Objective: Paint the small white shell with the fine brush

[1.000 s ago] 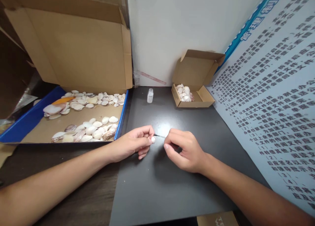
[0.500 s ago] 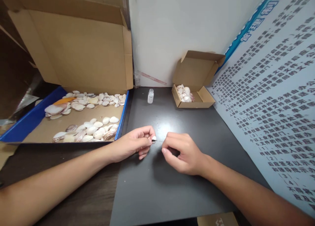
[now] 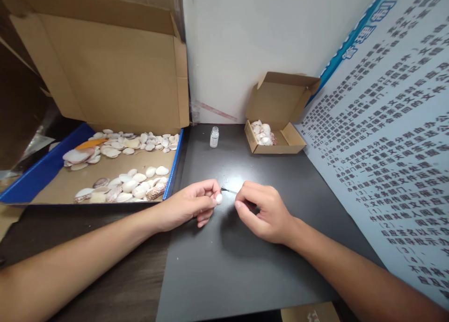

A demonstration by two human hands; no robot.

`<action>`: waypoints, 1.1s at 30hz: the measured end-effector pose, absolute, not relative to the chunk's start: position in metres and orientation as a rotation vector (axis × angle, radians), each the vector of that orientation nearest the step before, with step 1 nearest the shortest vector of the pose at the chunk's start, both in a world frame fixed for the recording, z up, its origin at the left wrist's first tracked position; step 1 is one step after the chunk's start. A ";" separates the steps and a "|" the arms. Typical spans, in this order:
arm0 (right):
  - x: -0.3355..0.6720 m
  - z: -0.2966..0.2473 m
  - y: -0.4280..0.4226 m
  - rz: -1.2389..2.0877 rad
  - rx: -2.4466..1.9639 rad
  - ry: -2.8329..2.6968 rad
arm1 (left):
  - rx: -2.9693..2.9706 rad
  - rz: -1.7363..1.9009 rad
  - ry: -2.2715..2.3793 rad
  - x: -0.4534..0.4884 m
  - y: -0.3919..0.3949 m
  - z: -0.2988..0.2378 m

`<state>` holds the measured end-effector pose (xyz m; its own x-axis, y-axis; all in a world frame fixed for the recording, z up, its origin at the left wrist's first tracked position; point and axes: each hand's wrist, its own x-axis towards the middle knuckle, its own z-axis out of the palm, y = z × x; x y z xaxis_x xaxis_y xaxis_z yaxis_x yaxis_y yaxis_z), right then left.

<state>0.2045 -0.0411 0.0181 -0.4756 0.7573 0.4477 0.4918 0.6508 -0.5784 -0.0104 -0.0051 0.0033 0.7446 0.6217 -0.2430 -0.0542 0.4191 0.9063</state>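
My left hand (image 3: 192, 204) rests on the black mat (image 3: 245, 266) with its fingers pinched round a small white shell (image 3: 218, 198). My right hand (image 3: 261, 212) is curled just to the right of it and holds a thin dark brush (image 3: 228, 190) whose tip points at the shell. The two hands are a few centimetres apart above the mat's middle.
A blue tray (image 3: 35, 179) lined with cardboard holds several shells at the left, under a large open carton (image 3: 105, 65). A small glass bottle (image 3: 214, 137) and a small open box of shells (image 3: 273, 135) stand at the back. A printed board (image 3: 386, 139) leans on the right.
My right hand drew back slightly to the right and the brush tip came off the shell's edge. The left hand turned the shell a little, showing its white face.
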 end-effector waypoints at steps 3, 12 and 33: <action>0.204 0.019 -0.042 0.501 -0.899 -2.227 | 1.061 0.460 0.602 -0.010 -0.005 0.002; 0.203 0.019 -0.043 0.477 -0.878 -2.196 | 1.068 0.463 0.596 -0.010 -0.006 0.006; 0.205 0.019 -0.043 0.500 -0.871 -2.244 | 1.134 0.459 0.590 -0.011 -0.006 0.003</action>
